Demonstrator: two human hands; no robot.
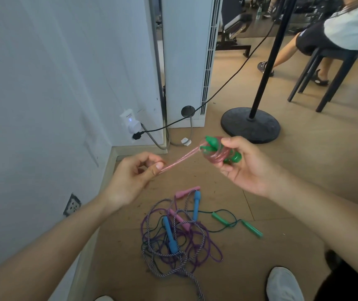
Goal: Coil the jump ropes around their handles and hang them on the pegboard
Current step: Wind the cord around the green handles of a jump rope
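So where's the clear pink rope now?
Head view, centre: pink rope coiled round green handles in the right hand, loose end pinched by the left hand.

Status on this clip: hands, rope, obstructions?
Right hand grips green handles, pink rope coiled round them. Left hand pinches the taut doubled tail. On floor below: tangled ropes; pegboard not in view.
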